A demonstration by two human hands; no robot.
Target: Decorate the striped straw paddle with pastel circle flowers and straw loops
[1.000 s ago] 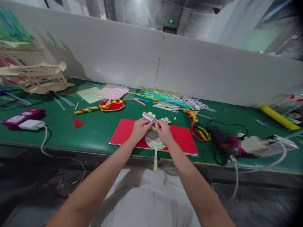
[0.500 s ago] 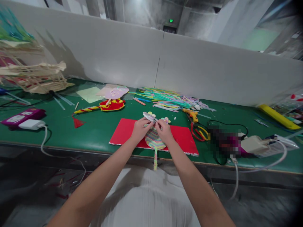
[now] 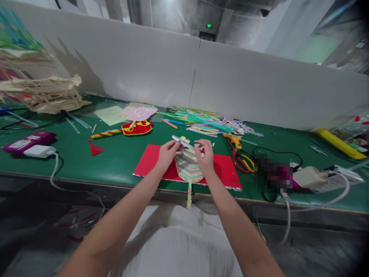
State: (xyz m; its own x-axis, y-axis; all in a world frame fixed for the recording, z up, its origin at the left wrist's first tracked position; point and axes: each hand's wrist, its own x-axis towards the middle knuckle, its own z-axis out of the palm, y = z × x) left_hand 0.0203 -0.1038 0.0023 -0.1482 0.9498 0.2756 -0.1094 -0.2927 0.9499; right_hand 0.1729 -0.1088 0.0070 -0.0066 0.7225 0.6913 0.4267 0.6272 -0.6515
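A pale, flat roll of tape (image 3: 184, 142), tilted nearly edge-on, is held above the top of a striped fan (image 3: 188, 166). My left hand (image 3: 168, 154) pinches its left end between thumb and fingers. At the other end, the curled fingers of my right hand (image 3: 205, 156) grip the roll's edge; their exact contact is partly hidden. The fan, in pastel zigzag stripes, lies on a red board (image 3: 225, 169), with its wrapped handle (image 3: 189, 194) sticking out past the table edge towards me. Small pale flower shapes (image 3: 183, 138) show behind the roll.
Colourful strips (image 3: 201, 120) lie at the back. A yellow glue gun (image 3: 235, 141) and red-handled pliers (image 3: 242, 161) are on the right. To the left are a red and yellow tasselled fan (image 3: 137, 128), a purple box (image 3: 31, 141) and a white plug (image 3: 40, 151). A partition (image 3: 138, 65) stands behind.
My right hand has shifted slightly right, away from my left, and its fingers have lifted. The roll has turned more edge-on, uncovering more of the striped fan.
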